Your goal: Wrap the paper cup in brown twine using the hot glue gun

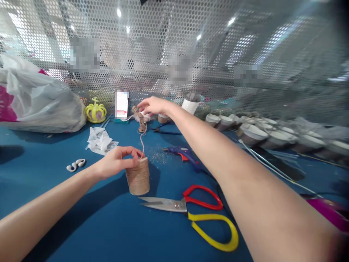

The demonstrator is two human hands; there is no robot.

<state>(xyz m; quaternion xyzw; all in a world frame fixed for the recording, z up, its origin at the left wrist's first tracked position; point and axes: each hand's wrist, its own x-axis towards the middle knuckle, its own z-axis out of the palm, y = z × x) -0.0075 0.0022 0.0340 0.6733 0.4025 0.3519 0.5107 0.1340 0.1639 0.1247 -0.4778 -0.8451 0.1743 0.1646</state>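
A twine-wrapped cup (138, 178) stands upright on the blue table, its rim pinched by my left hand (120, 160). From the top of the cup, a strand of twine (142, 140) runs up to a small wound bundle of twine (141, 123) at the back. My right hand (154, 105) is stretched over that bundle, fingers loosely curved and apart. Another brown coil (135, 110) lies by its fingertips; whether they touch, I cannot tell. Large scissors (176, 205) with one red and one yellow handle lie partly open in front of the cup.
A blue glue gun (185, 154) and pliers (163, 129) lie beneath my right forearm. Crumpled white scraps (100, 141), earphones (76, 165), a yellow crown (95, 111) and a plastic bag (40, 98) are leftward. Several cups (253, 134) line the right; perforated metal (152, 47) closes the back.
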